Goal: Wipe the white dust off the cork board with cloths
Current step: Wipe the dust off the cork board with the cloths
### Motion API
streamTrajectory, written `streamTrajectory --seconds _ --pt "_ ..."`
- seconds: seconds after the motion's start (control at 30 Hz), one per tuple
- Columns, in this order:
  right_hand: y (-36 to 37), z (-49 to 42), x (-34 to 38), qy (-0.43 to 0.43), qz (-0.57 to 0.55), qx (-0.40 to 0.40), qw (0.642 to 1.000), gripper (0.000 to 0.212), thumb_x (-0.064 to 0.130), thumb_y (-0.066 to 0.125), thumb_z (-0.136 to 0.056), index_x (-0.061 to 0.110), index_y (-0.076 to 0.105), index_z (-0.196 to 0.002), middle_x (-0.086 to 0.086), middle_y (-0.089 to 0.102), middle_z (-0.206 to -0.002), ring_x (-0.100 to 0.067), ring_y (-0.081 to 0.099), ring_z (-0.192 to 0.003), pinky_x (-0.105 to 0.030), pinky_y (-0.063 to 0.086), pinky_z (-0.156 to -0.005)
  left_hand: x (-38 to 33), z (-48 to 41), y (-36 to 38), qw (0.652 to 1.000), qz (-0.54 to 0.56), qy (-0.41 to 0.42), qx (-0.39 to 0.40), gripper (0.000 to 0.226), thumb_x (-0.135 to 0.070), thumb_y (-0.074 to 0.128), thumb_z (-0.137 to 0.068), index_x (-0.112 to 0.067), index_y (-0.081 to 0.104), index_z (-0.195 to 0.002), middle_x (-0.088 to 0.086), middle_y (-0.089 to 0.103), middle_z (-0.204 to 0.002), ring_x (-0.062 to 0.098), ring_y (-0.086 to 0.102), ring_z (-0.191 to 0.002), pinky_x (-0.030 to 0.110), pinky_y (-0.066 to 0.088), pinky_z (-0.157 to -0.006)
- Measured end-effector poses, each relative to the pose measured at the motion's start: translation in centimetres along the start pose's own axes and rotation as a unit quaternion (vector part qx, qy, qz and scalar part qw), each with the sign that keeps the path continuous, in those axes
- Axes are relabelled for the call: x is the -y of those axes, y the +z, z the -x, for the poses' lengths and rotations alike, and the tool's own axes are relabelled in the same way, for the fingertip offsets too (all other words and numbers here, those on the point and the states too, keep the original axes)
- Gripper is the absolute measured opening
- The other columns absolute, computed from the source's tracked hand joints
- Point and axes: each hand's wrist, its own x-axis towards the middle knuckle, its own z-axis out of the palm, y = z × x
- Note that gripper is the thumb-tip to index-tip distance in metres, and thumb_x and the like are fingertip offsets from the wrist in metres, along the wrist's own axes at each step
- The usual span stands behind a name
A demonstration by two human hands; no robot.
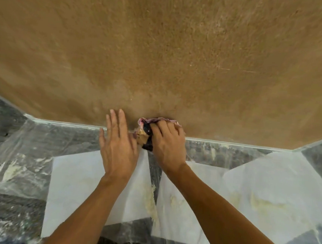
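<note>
Several white sheets (80, 188) on dusty plastic (42, 133) beside the cork board (160, 55)

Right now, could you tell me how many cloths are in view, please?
1: a dark-and-pink cloth gripped by the right hand at the cork board's near edge. The left hand holds none; others may be hidden.

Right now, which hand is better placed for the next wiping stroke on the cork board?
The right hand: it grips the bunched cloth against the cork board near its lower edge. The left hand lies flat beside it, fingers straight, holding no cloth.
</note>
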Motion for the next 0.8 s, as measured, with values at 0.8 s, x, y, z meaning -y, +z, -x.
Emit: streamTrajectory --seconds 0.8 --pt "-6.7 3.8 -4.9 0.035 -0.077 -0.074 0.994 0.029 0.011 0.055 -0.091 0.009 0.067 -0.117 -0.012 0.061 -0.110 -0.034 0.053 -0.098 -0.044 0.041 -0.081 -6.1 -1.7 -0.5 0.975 0.102 0.145 -0.134 0.047 0.007 0.058 -0.073 -0.006 0.067 -0.118 0.016 0.058 -0.114 0.029 0.050 -0.103 0.045 0.037 -0.086"
